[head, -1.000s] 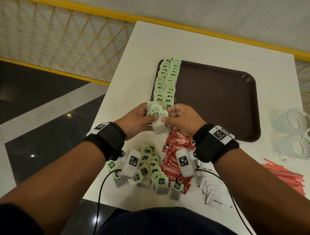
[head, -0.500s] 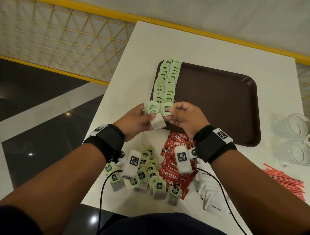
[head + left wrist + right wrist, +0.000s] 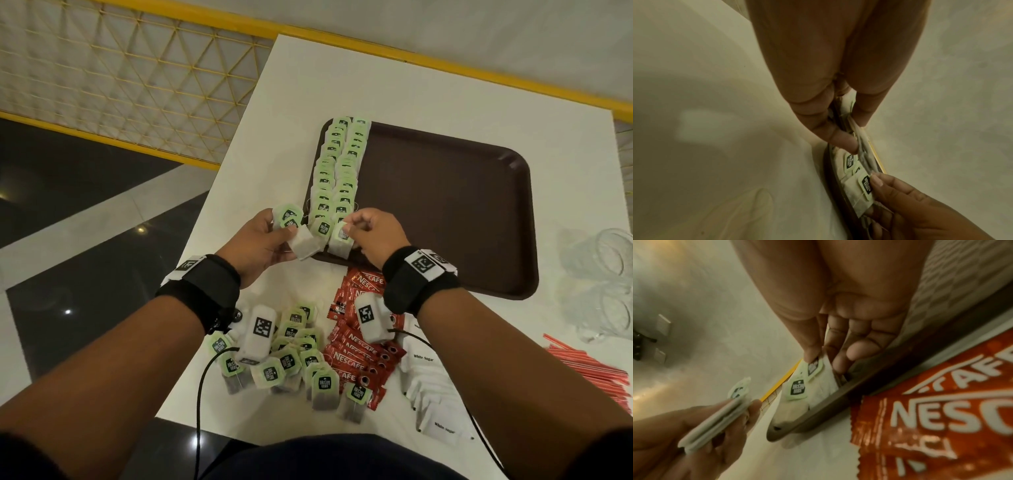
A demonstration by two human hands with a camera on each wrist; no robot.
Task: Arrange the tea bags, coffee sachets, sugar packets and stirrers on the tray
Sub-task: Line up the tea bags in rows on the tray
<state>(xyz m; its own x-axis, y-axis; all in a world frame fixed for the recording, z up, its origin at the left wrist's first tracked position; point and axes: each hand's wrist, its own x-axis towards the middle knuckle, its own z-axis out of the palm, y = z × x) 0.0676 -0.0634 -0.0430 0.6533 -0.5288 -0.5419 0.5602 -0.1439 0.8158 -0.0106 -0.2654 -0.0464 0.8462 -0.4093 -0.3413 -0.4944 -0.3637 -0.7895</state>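
A dark brown tray (image 3: 445, 212) lies on the white table. Two overlapping rows of green-tagged tea bags (image 3: 337, 171) run down its left side. My left hand (image 3: 265, 241) grips a small stack of tea bags (image 3: 291, 222) just left of the tray's near left corner; the stack (image 3: 715, 417) shows in the right wrist view too. My right hand (image 3: 371, 233) pinches one tea bag (image 3: 340, 240) by its tag at the near end of the right row, over the tray's rim (image 3: 818, 407). The left wrist view shows the same tea bag (image 3: 861, 193) between thumb and finger.
Near me on the table lie a loose heap of tea bags (image 3: 291, 359), red Nescafe sachets (image 3: 356, 349), white sugar packets (image 3: 431, 394) and red stirrers (image 3: 592, 370) at the right edge. Clear glasses (image 3: 613, 274) stand right of the tray. The table's left edge drops to the floor.
My hands have drawn apart. The right hand has taken one tea bag off the left hand's stack and carried it right and down to the near end of the right row.
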